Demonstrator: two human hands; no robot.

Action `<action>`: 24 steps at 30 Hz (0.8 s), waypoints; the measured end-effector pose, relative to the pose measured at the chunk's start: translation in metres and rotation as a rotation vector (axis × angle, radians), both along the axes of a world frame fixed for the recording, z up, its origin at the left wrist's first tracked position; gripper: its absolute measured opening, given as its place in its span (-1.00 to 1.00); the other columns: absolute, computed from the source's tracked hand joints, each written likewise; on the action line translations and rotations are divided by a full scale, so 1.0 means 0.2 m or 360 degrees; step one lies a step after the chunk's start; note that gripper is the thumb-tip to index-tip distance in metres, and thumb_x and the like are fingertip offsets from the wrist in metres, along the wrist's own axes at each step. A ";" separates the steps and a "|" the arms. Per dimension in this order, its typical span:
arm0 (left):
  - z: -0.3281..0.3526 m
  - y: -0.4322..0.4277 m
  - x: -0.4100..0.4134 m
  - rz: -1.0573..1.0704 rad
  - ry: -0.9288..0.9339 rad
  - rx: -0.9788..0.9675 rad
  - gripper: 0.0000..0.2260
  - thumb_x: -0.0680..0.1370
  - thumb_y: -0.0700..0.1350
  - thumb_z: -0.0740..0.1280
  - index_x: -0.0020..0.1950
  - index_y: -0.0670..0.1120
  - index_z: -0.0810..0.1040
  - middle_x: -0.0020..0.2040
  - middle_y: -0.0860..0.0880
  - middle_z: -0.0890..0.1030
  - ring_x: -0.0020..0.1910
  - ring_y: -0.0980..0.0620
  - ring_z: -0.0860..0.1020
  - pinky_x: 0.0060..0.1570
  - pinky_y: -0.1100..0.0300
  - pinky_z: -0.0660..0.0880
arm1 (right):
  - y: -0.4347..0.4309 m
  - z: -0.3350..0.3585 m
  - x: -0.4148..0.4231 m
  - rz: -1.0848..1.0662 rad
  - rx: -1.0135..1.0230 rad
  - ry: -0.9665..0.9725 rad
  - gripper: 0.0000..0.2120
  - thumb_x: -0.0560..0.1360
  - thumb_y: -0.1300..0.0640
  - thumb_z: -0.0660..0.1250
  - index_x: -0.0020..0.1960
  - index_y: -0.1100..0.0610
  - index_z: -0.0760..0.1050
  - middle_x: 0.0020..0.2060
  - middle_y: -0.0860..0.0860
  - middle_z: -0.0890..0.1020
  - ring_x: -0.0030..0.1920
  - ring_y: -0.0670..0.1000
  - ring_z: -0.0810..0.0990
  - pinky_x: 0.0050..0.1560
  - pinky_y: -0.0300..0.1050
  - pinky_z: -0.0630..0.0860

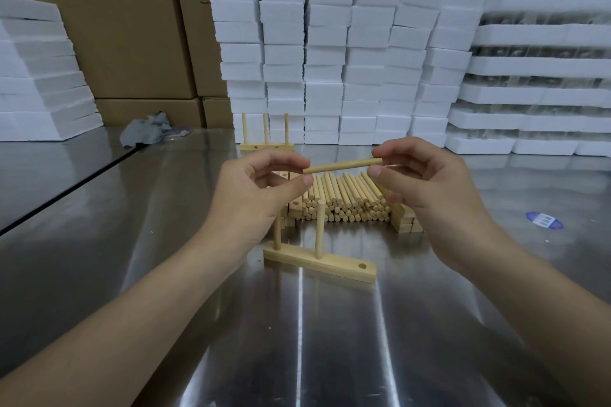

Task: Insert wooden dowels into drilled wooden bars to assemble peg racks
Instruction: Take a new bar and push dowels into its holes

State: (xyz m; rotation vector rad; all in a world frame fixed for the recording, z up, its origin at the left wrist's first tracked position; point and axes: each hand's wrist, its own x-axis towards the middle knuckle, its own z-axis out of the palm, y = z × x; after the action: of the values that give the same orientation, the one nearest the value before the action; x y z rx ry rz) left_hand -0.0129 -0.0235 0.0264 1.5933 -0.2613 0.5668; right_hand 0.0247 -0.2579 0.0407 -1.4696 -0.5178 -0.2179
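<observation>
Hands meet at centre frame: the left hand (254, 188) pinches one end of a dowel (342, 165), the right hand (426, 188) pinches the other, and it hangs nearly level in the air. Just below, a drilled bar (330, 263) lies on the steel surface (330, 340) with two pegs (319, 231) upright and its right hole (362, 265) open. Behind sits a dowel pile (344, 198), and a three-peg rack (266, 142) stands farther back.

Pretty much everything wooden here is the same pale yellowish tan: the dowel (342, 165), the pile of dowels (344, 201), the drilled bar (330, 263). The table (363, 340) is streaky silver-grey steel. White foam blocks (330, 43) behind, brown cardboard boxes (132, 26) with black print, a grey rag (145, 130) — plus a blue-and-white sticker (544, 220).
</observation>
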 end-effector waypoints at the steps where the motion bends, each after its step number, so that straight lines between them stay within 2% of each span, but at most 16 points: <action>1: 0.00 0.00 0.00 -0.0001 -0.0007 0.0000 -0.77 0.47 -0.29 0.60 -0.06 0.04 0.77 -0.06 0.02 0.76 -0.25 0.10 0.56 -0.12 0.32 0.56 | 0.00 0.00 0.00 -0.0003 -0.0013 -0.0001 -0.82 0.49 0.31 0.55 0.01 0.07 0.69 -0.14 -0.07 0.72 -0.19 -0.11 0.65 -0.27 -0.29 0.54; 8: -0.01 0.01 0.00 -0.0017 -0.0047 -0.0007 -0.80 0.43 -0.18 0.63 -0.02 0.06 0.77 -0.07 0.03 0.75 -0.23 0.11 0.57 -0.09 0.31 0.55 | 0.00 -0.01 0.01 -0.0012 -0.0039 -0.0020 -0.81 0.47 0.31 0.57 -0.02 0.07 0.67 -0.17 -0.06 0.69 -0.24 -0.08 0.57 -0.25 -0.26 0.51; 13: 0.00 0.01 0.00 -0.0025 -0.0051 -0.0015 -0.80 0.47 -0.25 0.62 -0.03 0.04 0.77 -0.10 0.01 0.74 -0.24 0.12 0.58 -0.10 0.33 0.55 | 0.00 -0.02 0.02 -0.0012 -0.0045 -0.0035 -0.80 0.46 0.30 0.58 -0.02 0.07 0.67 -0.17 -0.06 0.69 -0.24 -0.09 0.57 -0.25 -0.26 0.52; 16: 0.00 0.00 -0.01 -0.0024 -0.0039 -0.0027 -0.80 0.49 -0.28 0.59 -0.04 0.02 0.77 -0.08 -0.03 0.75 -0.16 0.09 0.65 -0.08 0.34 0.56 | -0.01 -0.01 0.02 -0.0009 -0.0035 -0.0029 -0.80 0.46 0.29 0.59 0.00 0.07 0.67 -0.18 -0.07 0.69 -0.26 -0.11 0.58 -0.27 -0.29 0.52; 20: 0.01 0.00 -0.01 -0.0035 -0.0006 -0.0068 -0.84 0.51 -0.32 0.55 0.01 -0.08 0.75 -0.06 -0.08 0.77 -0.12 0.09 0.69 -0.07 0.32 0.58 | -0.01 -0.01 0.02 -0.0002 -0.0036 -0.0013 -0.79 0.45 0.26 0.60 0.03 0.07 0.68 -0.20 -0.07 0.68 -0.25 -0.10 0.59 -0.28 -0.29 0.50; 24: 0.01 0.00 -0.02 -0.0026 0.0001 -0.0032 -0.84 0.54 -0.30 0.52 0.06 -0.08 0.76 -0.05 -0.05 0.77 -0.11 0.13 0.69 -0.05 0.34 0.57 | -0.01 -0.01 0.01 0.0021 -0.0052 -0.0005 -0.78 0.45 0.22 0.60 0.06 0.03 0.73 -0.19 -0.08 0.66 -0.23 -0.10 0.58 -0.27 -0.27 0.48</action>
State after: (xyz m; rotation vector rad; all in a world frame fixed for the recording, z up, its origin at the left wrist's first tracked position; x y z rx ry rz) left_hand -0.0177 -0.0234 0.0293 1.5703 -0.2671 0.5550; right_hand 0.0267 -0.2597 0.0391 -1.4976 -0.5355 -0.2020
